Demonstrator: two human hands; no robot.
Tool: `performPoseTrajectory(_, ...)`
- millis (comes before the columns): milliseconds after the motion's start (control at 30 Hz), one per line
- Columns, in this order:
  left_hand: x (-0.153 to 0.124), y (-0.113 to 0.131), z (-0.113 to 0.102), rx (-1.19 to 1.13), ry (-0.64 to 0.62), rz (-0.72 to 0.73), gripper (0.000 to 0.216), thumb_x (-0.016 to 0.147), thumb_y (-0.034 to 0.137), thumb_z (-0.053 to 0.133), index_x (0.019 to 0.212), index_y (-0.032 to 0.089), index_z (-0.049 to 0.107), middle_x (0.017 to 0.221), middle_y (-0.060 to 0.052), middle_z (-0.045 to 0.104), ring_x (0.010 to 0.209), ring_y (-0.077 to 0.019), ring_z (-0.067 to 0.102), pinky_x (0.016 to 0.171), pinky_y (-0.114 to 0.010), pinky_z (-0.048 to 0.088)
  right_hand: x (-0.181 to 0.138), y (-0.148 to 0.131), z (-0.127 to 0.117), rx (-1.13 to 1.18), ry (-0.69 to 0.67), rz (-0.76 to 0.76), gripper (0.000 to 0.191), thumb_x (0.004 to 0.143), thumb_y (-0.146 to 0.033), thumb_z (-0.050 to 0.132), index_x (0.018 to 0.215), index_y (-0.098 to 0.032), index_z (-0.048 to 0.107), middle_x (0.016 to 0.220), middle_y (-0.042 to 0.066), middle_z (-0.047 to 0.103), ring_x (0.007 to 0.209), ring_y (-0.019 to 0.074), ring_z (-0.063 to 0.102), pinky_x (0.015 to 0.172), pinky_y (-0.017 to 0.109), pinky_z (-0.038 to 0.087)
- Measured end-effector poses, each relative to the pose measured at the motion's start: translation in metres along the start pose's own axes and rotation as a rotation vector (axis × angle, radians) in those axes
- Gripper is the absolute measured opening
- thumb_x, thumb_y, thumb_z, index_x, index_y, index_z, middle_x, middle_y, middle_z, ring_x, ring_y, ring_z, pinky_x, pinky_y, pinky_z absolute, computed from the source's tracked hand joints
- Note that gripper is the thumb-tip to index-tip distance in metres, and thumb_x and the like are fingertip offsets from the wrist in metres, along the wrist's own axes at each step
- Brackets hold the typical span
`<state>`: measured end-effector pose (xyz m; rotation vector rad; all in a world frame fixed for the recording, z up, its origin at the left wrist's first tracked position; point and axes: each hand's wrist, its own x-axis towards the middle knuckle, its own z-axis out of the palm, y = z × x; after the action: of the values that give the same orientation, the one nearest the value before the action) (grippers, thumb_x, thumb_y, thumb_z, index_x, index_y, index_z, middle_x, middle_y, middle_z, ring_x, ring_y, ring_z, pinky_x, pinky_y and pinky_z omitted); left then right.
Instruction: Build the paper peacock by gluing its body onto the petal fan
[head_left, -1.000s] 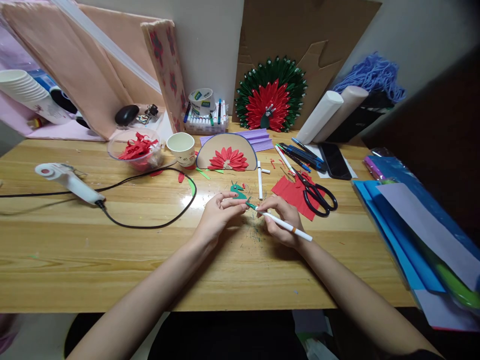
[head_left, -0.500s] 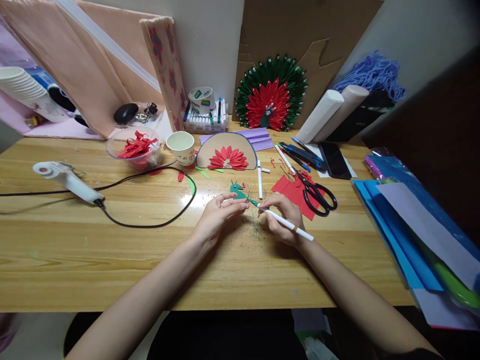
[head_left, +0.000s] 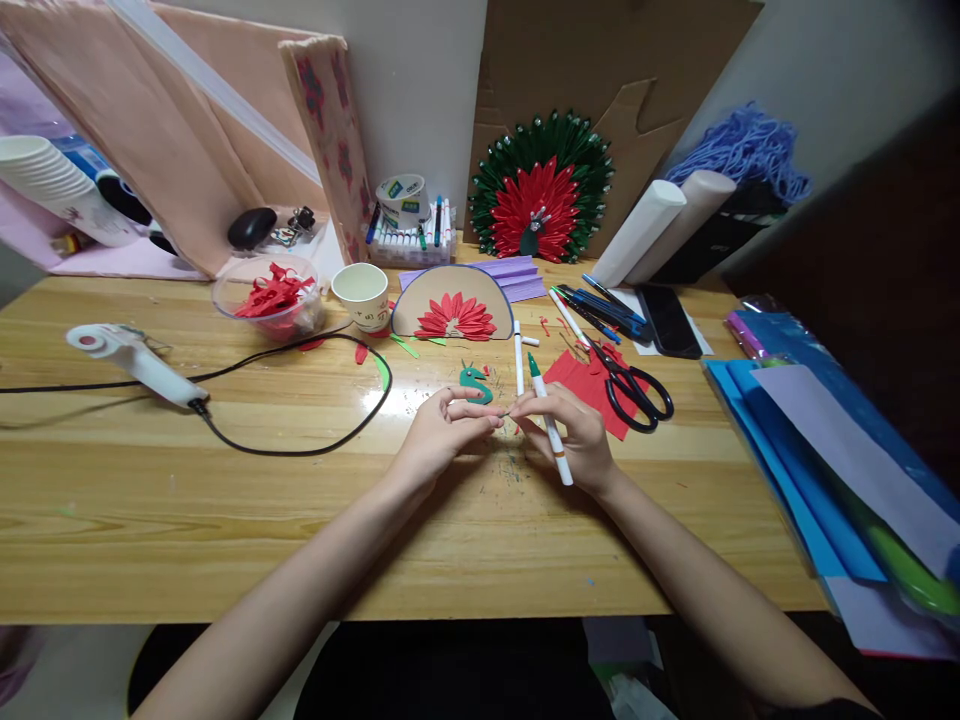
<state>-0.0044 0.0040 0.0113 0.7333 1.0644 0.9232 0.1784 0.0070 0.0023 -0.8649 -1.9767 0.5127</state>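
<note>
My left hand is closed in a pinch on a tiny dark piece, too small to name, and the fingertips of my right hand meet it from the other side. A white marker with a green tip pointing up and away lies across my right hand, held among its fingers. Just beyond my left fingers a green paper bird shape with a curved neck lies on the table. Another white marker rests behind my hands. Red crepe paper and black-handled scissors lie to the right.
A brown half-round card with red petals stands behind, near a paper cup and a bowl of red scraps. At left lies a white glue gun with a looping black cord. Blue folders line the right edge.
The marker in my right hand has swung from pointing at my left fingers to pointing upward. My right fingertips have moved left to the tiny dark piece.
</note>
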Motion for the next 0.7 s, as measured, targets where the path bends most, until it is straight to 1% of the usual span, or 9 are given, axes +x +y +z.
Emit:
performPoseTrajectory(67, 0.0, 0.001, 0.001, -0.032, -0.014, 0.007, 0.044, 0.061, 0.019, 0.08, 0.096, 0.015, 0.053, 0.089, -0.008, 0.073, 0.081, -0.0153, 0.067, 0.082, -0.03, 0.047, -0.001, -0.001, 0.001, 0.004, 0.03, 0.015, 0.023, 0.079, -0.009, 0.061, 0.094, -0.027, 0.06, 0.086, 0.002, 0.065, 0.078, 0.0172, 0.061, 0.07, 0.034, 0.05)
performPoseTrajectory(133, -0.001, 0.001, 0.002, -0.06, -0.038, 0.017, 0.044, 0.061, 0.019, 0.08, 0.097, 0.015, 0.054, 0.092, -0.008, 0.072, 0.084, -0.0148, 0.067, 0.084, -0.03, 0.046, -0.001, -0.002, 0.003, 0.036, 0.09, 0.059, 0.023, 0.078, -0.009, 0.062, 0.093, -0.026, 0.06, 0.085, 0.002, 0.064, 0.079, 0.0175, 0.061, 0.072, 0.034, 0.05)
performPoseTrajectory(233, -0.004, 0.001, 0.005, -0.092, -0.062, -0.012, 0.041, 0.061, 0.02, 0.08, 0.095, 0.015, 0.056, 0.088, -0.006, 0.071, 0.082, -0.0142, 0.067, 0.084, -0.03, 0.047, -0.004, -0.005, 0.008, 0.101, 0.17, 0.117, 0.021, 0.077, -0.01, 0.062, 0.091, -0.025, 0.059, 0.085, 0.002, 0.063, 0.08, 0.0185, 0.062, 0.074, 0.036, 0.051)
performPoseTrajectory(300, -0.005, 0.0, 0.008, -0.109, -0.085, -0.04, 0.035, 0.063, 0.023, 0.079, 0.092, 0.015, 0.061, 0.085, -0.005, 0.071, 0.079, -0.0134, 0.066, 0.083, -0.029, 0.047, -0.005, -0.006, 0.011, 0.134, 0.2, 0.125, 0.021, 0.076, -0.011, 0.063, 0.091, -0.026, 0.058, 0.085, 0.002, 0.064, 0.079, 0.0188, 0.062, 0.074, 0.037, 0.051)
performPoseTrajectory(367, -0.007, -0.001, 0.01, -0.113, -0.127, -0.041, 0.027, 0.066, 0.027, 0.077, 0.087, 0.014, 0.065, 0.082, -0.004, 0.07, 0.078, -0.0124, 0.065, 0.083, -0.027, 0.047, -0.007, -0.007, 0.014, 0.142, 0.217, 0.119, 0.023, 0.075, -0.01, 0.064, 0.092, -0.026, 0.058, 0.085, 0.002, 0.064, 0.079, 0.0189, 0.062, 0.074, 0.037, 0.051)
performPoseTrajectory(467, -0.008, -0.002, 0.011, -0.125, -0.175, -0.024, 0.02, 0.068, 0.028, 0.075, 0.081, 0.014, 0.069, 0.078, -0.003, 0.068, 0.075, -0.0106, 0.063, 0.081, -0.024, 0.047, -0.009, -0.008, 0.016, 0.111, 0.227, 0.09, 0.027, 0.074, -0.008, 0.065, 0.092, -0.026, 0.058, 0.085, 0.002, 0.064, 0.079, 0.0191, 0.061, 0.073, 0.037, 0.051)
performPoseTrajectory(600, -0.008, -0.004, 0.011, -0.136, -0.175, 0.003, 0.016, 0.07, 0.028, 0.073, 0.079, 0.014, 0.07, 0.075, -0.002, 0.067, 0.075, -0.0093, 0.061, 0.08, -0.022, 0.046, -0.01, -0.008, 0.016, 0.083, 0.225, 0.057, 0.029, 0.073, -0.007, 0.065, 0.092, -0.026, 0.058, 0.086, 0.002, 0.064, 0.079, 0.0195, 0.062, 0.072, 0.038, 0.052)
performPoseTrajectory(700, -0.007, -0.003, 0.011, -0.151, -0.138, -0.006, 0.017, 0.069, 0.027, 0.074, 0.079, 0.014, 0.068, 0.077, -0.002, 0.068, 0.075, -0.0097, 0.063, 0.081, -0.023, 0.047, -0.01, -0.008, 0.015, 0.053, 0.204, 0.044, 0.029, 0.073, -0.008, 0.065, 0.094, -0.027, 0.058, 0.088, 0.002, 0.065, 0.08, 0.0196, 0.062, 0.073, 0.038, 0.052)
